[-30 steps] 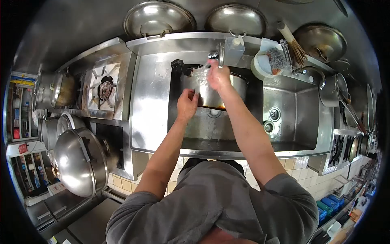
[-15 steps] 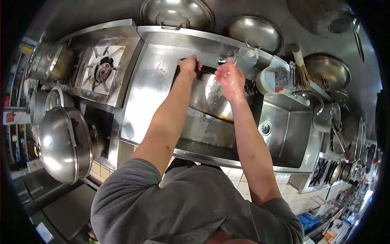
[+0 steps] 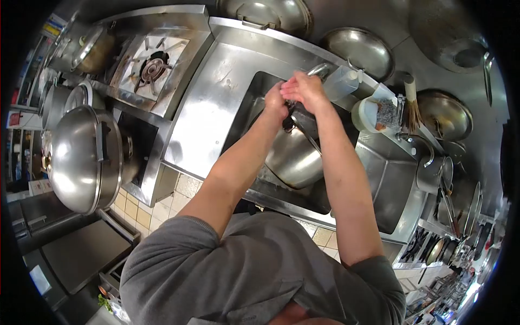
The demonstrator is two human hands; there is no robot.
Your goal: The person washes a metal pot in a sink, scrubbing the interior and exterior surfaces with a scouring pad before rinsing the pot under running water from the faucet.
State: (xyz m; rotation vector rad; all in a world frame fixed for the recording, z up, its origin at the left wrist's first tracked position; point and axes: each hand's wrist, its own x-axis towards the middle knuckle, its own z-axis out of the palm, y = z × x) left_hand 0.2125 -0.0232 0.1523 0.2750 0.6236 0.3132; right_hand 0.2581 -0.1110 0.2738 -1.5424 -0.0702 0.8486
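Note:
My left hand [image 3: 275, 102] and my right hand [image 3: 306, 91] meet over the left sink basin [image 3: 246, 116], just in front of the metal faucet [image 3: 319, 70]. The right hand's outstretched fingers lie across the left hand, whose fingers are partly covered. Neither hand appears to hold anything. Below them, a large shiny steel vessel [image 3: 295, 157] with a black handle [image 3: 288, 124] rests tilted in the basin. My forearms and hands hide part of it, so I cannot tell whether it is a pan or a lid.
A gas burner [image 3: 154, 70] stands to the left, with a big domed steel lid [image 3: 78, 157] nearer. Right of the faucet are a clear plastic jug [image 3: 341, 84], a white tub [image 3: 368, 114] with a scouring pad, and a bamboo brush [image 3: 411, 103]. A second basin [image 3: 374, 173] adjoins.
My left hand has let go of the black handle and met my right hand near the faucet. The steel vessel has turned and sits differently in the basin. The camera view has shifted.

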